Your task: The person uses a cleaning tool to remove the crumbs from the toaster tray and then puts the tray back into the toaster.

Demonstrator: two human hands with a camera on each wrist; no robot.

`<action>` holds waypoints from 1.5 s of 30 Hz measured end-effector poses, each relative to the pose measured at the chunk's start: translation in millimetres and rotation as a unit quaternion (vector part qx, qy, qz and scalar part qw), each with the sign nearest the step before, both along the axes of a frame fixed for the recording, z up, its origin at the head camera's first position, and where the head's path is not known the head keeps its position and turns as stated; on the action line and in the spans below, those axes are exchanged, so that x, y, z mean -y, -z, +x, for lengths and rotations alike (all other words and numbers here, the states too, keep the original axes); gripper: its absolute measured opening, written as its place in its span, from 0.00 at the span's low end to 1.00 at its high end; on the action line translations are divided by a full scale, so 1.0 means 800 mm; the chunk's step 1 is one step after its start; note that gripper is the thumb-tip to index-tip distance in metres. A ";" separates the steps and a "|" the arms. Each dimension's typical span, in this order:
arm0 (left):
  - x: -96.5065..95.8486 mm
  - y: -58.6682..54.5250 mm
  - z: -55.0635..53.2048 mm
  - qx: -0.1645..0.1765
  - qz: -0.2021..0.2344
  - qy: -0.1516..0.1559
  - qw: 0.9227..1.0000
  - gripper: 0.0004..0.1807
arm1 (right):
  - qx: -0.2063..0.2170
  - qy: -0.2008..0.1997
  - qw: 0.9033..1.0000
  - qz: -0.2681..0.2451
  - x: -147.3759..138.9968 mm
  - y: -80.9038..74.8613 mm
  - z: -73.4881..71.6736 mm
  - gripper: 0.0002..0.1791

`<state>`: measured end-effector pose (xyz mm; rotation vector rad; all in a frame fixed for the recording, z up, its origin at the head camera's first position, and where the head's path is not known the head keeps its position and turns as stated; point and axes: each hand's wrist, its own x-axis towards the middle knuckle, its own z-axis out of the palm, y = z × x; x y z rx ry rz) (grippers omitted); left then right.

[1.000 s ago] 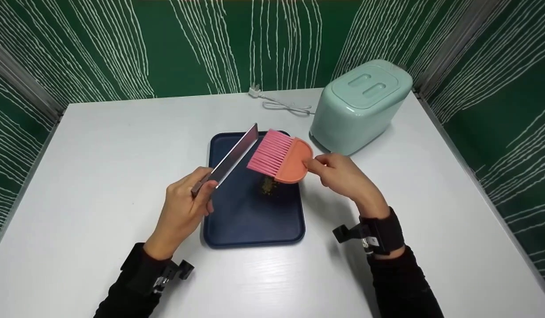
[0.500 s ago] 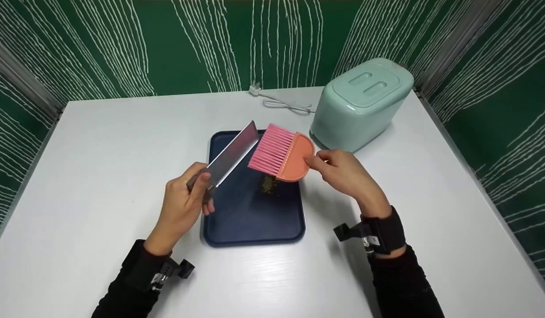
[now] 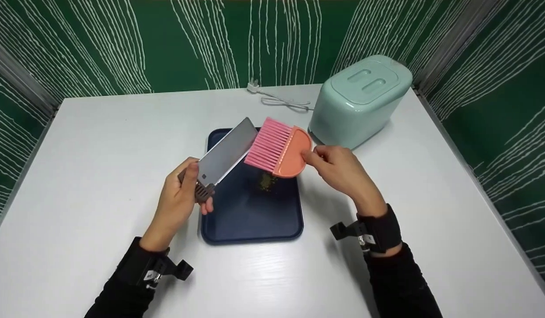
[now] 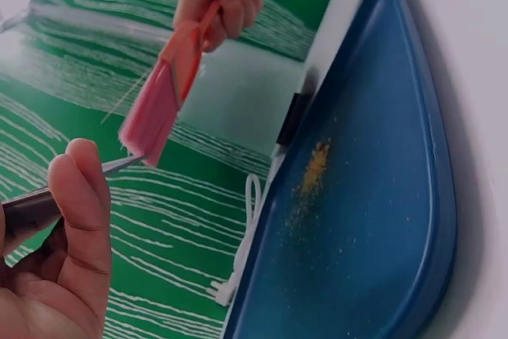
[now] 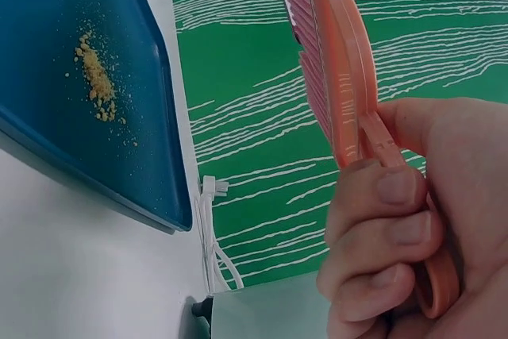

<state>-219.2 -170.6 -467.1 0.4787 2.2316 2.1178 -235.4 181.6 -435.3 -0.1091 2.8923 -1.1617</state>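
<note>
My left hand [image 3: 177,194] grips a thin metal crumb tray [image 3: 226,148] by its brown slotted end, thumb on top. The crumb tray is tilted over the upper left of a dark blue serving tray [image 3: 250,225]. My right hand [image 3: 338,170] holds a cleaning brush [image 3: 294,154] with an orange body and pink bristles, fingers curled round its handle in the right wrist view. The bristles [image 5: 313,85] are right at the crumb tray's far edge. Yellowish-brown crumbs [image 4: 314,171] lie in a small heap on the blue tray, below the brush.
A mint-green toaster [image 3: 361,101] stands at the back right of the white table [image 3: 100,176], its lid on top. Behind the blue tray lies its coiled white cord with a plug [image 3: 253,86]. A green, white-streaked wall [image 3: 188,44] borders the table.
My left hand has turned the crumb tray so its flat face shows more to the head camera. The brush has shifted slightly up in the head view and stays beside the crumb tray.
</note>
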 end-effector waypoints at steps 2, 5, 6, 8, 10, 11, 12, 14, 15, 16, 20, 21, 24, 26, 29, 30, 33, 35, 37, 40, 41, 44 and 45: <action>0.000 -0.002 -0.001 0.019 0.015 -0.001 1.000 0.26 | -0.008 0.004 1.000 0.002 0.002 -0.001 0.000 0.29; 0.000 -0.003 -0.003 0.046 0.037 -0.001 0.998 0.27 | -0.020 0.010 1.000 0.001 0.002 -0.003 0.000 0.30; -0.001 -0.003 -0.003 0.055 0.045 -0.001 0.997 0.28 | -0.022 0.012 1.000 0.000 0.002 -0.003 0.000 0.30; -0.001 -0.003 -0.003 0.072 0.060 0.000 0.996 0.29 | -0.026 0.013 1.000 -0.001 0.002 -0.004 0.000 0.30; -0.002 -0.003 -0.003 0.084 0.072 -0.001 0.994 0.29 | -0.029 0.013 1.000 -0.001 0.001 -0.005 0.000 0.30; -0.002 -0.003 -0.003 0.089 0.077 -0.001 0.993 0.29 | -0.031 0.013 0.999 0.000 0.000 -0.005 0.000 0.31; -0.003 -0.003 -0.003 0.093 0.081 -0.001 0.992 0.29 | -0.033 0.013 0.999 0.002 0.000 -0.005 0.000 0.31; -0.004 -0.002 -0.003 0.098 0.091 0.000 0.991 0.28 | -0.037 0.015 0.999 0.003 -0.003 -0.004 0.000 0.30; -0.005 -0.002 -0.003 0.099 0.095 0.000 0.991 0.28 | -0.039 0.017 0.999 0.005 -0.005 -0.003 0.001 0.30; -0.006 -0.002 -0.003 0.101 0.098 0.001 0.990 0.28 | -0.041 0.018 0.999 0.006 -0.006 -0.002 0.002 0.30; -0.007 -0.002 -0.002 0.108 0.107 0.001 0.988 0.27 | -0.044 0.021 0.999 0.014 -0.015 0.001 0.005 0.29; -0.006 -0.002 -0.001 0.110 0.108 -0.001 0.988 0.27 | -0.045 0.021 0.999 0.017 -0.018 0.002 0.006 0.30; -0.006 -0.002 0.000 0.113 0.112 -0.006 0.987 0.29 | -0.048 0.021 0.998 0.029 -0.027 0.005 0.008 0.30; -0.005 -0.002 0.000 0.113 0.113 -0.007 0.987 0.29 | -0.052 0.021 0.998 0.037 -0.034 0.006 0.010 0.30; -0.005 -0.001 0.001 0.115 0.115 -0.007 0.987 0.30 | -0.058 0.022 0.997 0.049 -0.047 0.008 0.012 0.30; -0.005 -0.001 0.001 0.115 0.116 -0.008 0.986 0.31 | -0.059 0.022 0.997 0.052 -0.052 0.008 0.013 0.29; -0.005 0.000 0.001 0.119 0.120 -0.008 0.986 0.31 | -0.056 0.026 0.996 0.058 -0.069 0.009 0.017 0.30; -0.005 0.001 0.001 0.120 0.121 -0.009 0.985 0.31 | -0.046 0.032 0.997 0.059 -0.081 0.012 0.021 0.30; -0.005 0.002 0.001 0.120 0.122 -0.008 0.985 0.32 | -0.033 0.039 0.997 0.060 -0.095 0.016 0.026 0.31; -0.005 0.003 0.001 0.120 0.124 -0.006 0.985 0.32 | -0.005 0.044 0.997 0.063 -0.116 0.024 0.036 0.32; -0.005 0.003 0.002 0.119 0.125 -0.006 0.985 0.32 | 0.005 0.045 0.997 0.063 -0.123 0.028 0.040 0.32; -0.005 0.005 0.002 0.119 0.124 -0.005 0.985 0.32 | 0.036 0.046 0.996 0.069 -0.143 0.040 0.051 0.33; -0.005 0.006 0.003 0.120 0.122 -0.005 0.985 0.32 | 0.048 0.047 0.995 0.069 -0.149 0.045 0.054 0.33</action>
